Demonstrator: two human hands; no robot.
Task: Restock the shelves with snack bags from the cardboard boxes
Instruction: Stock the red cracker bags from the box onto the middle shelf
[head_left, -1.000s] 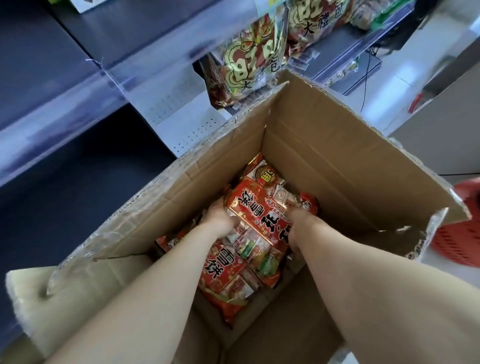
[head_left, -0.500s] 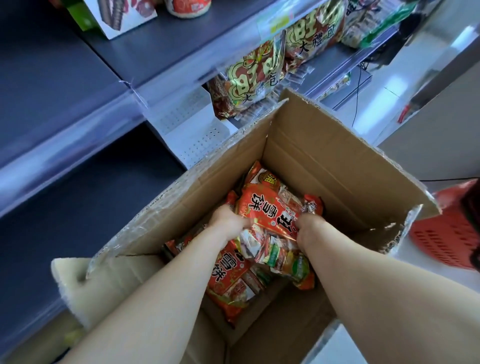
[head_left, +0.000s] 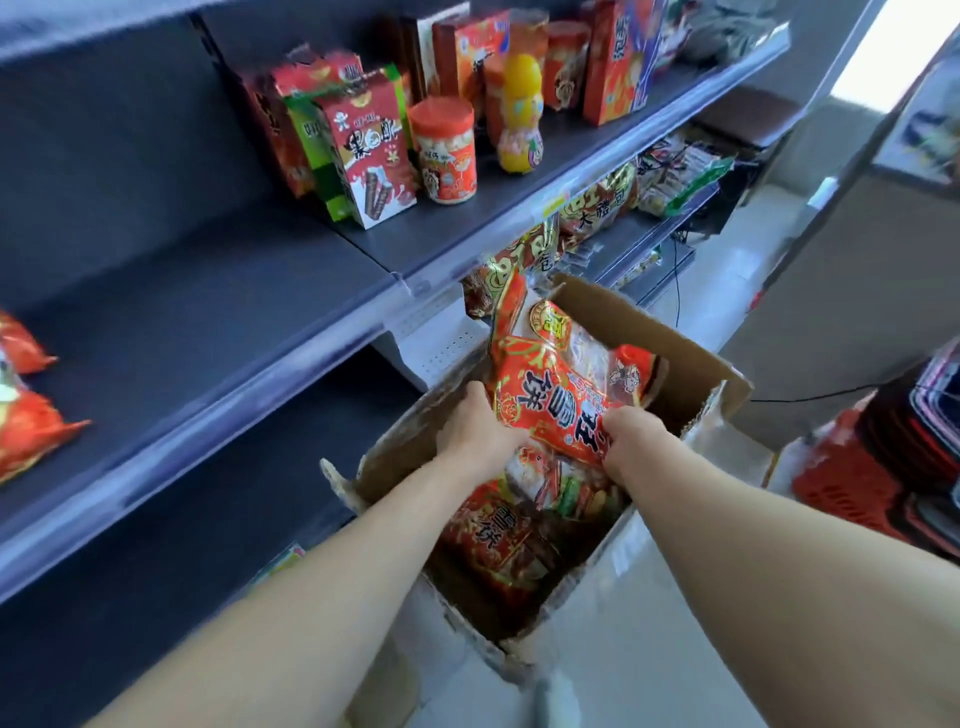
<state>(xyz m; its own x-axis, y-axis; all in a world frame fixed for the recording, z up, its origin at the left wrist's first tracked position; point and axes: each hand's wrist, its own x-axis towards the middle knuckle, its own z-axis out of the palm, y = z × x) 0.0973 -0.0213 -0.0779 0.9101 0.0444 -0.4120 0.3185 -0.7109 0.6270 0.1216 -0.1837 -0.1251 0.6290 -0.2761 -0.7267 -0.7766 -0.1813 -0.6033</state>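
A red snack bag with white and gold lettering is lifted above the open cardboard box. My left hand grips its left edge and my right hand grips its lower right corner. More red snack bags lie inside the box beneath it. The dark shelf to the left holds two red bags at its far left end.
The upper shelf carries snack boxes, a red-lidded jar and a yellow bottle. Gold-and-red bags hang under it beyond the box. A red shopping basket stands on the floor at right.
Both hands have lifted the red snack bag up out of the box. The view has tilted upward, bringing the upper shelf into sight.
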